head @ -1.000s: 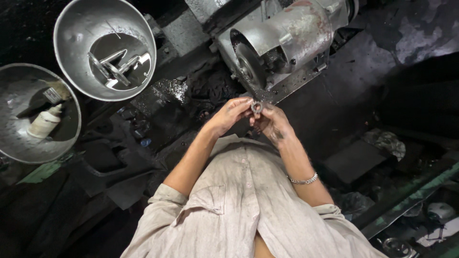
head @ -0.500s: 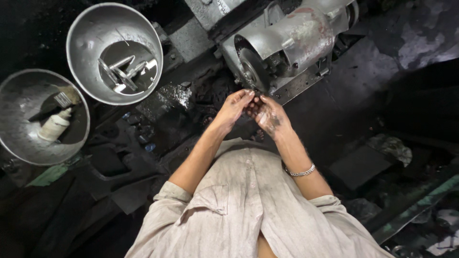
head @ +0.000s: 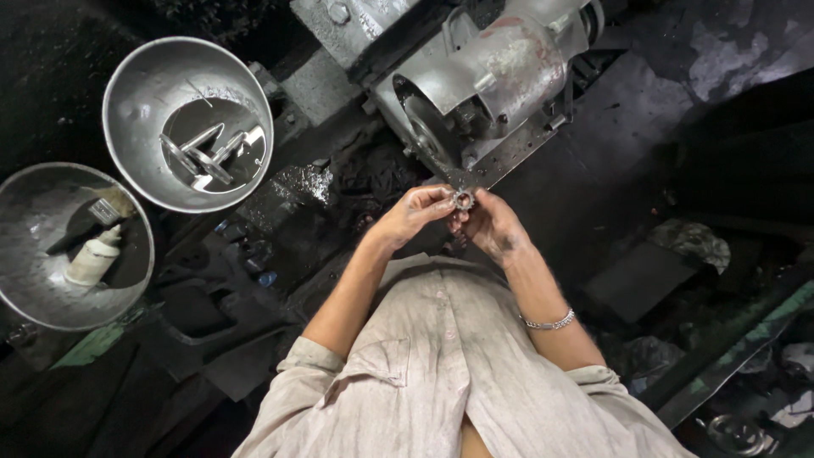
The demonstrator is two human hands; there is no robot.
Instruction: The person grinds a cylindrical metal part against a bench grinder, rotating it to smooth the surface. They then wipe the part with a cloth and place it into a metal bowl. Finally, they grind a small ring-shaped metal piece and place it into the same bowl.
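Observation:
Both of my hands meet in front of my chest around a small round toothed metal part [head: 463, 200]. My left hand [head: 414, 214] pinches it from the left with fingertips. My right hand [head: 493, 226], greasy, with a metal bracelet at the wrist, holds it from the right. Just beyond the part stands a grey metal machine [head: 483, 76] with a round housing and a thin wheel edge [head: 421, 136] facing me.
A steel bowl [head: 136, 102] with several metal pieces and dark liquid sits at the upper left. A second steel bowl [head: 34, 280] at the far left holds a white bottle [head: 91, 258] and a brush. The floor around is dark, oily and littered with scrap.
The view has shifted, so the bowls and machine sit further right in frame. My hands stay together on the small part, drawn slightly back from the wheel.

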